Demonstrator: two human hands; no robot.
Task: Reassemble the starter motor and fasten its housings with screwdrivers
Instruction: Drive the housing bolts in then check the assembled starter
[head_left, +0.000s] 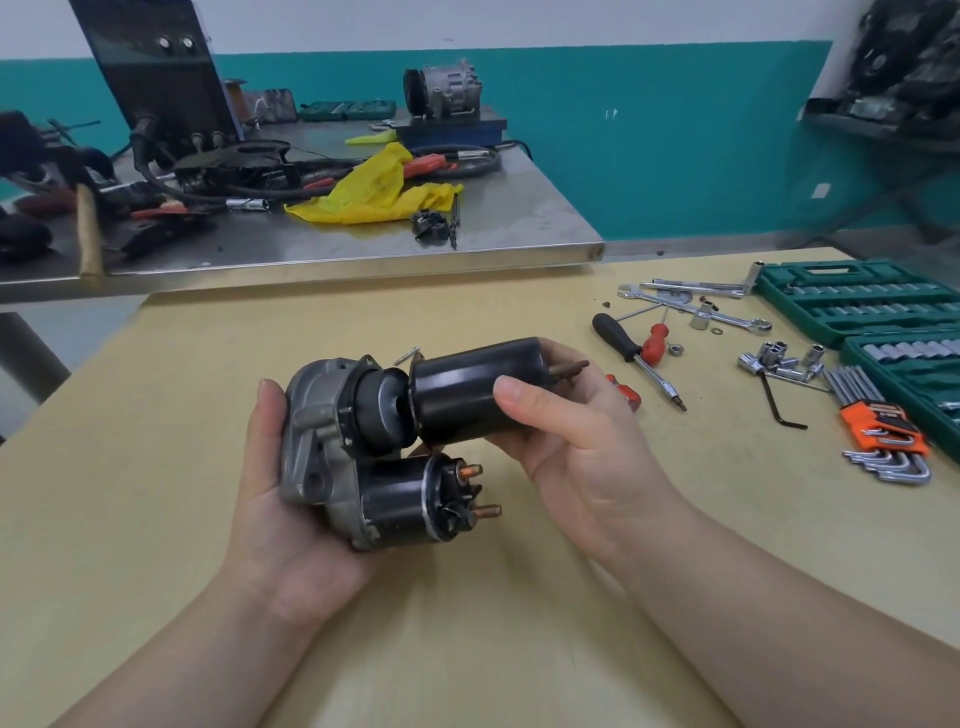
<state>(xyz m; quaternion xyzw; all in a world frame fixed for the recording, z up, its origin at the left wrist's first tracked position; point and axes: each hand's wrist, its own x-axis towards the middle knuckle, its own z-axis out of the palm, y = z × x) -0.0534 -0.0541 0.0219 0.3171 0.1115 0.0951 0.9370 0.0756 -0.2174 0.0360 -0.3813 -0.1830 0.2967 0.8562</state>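
Grey cast nose housing (311, 431) with the solenoid (415, 499) cupped in left hand (270, 493), fingers wrapped underneath, held above the wood table (208, 364) to steady it as the base. Right hand (561, 431) grips the black motor casing (472, 389), tilted, mouth just meeting the black collar (379, 410); looks like lining up before seating. Joint itself is shadowed, can't tell engagement. Far-end studs partly hidden by fingers. Beyond: screwdrivers (639, 353) lying untouched, socket set (852, 301) cut off at the frame's right edge.
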